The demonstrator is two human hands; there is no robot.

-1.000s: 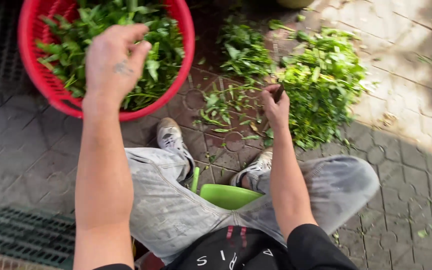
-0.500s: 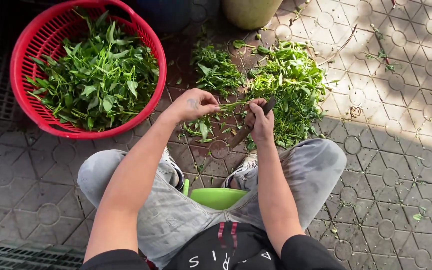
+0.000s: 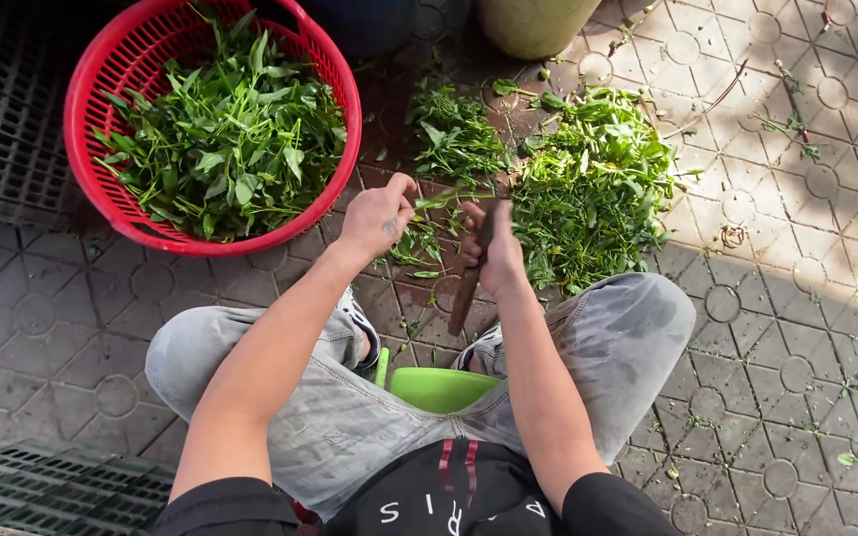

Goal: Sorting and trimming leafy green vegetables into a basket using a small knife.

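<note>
Mid-frame: left hand pinches one end of a green stem, fingers closed on it. Right hand is wrapped around a knife, blade end hidden near the stem. Loose pile of greens on the paved floor to the right. Red basket of leaves at upper left. Green stool below the hands.
</note>
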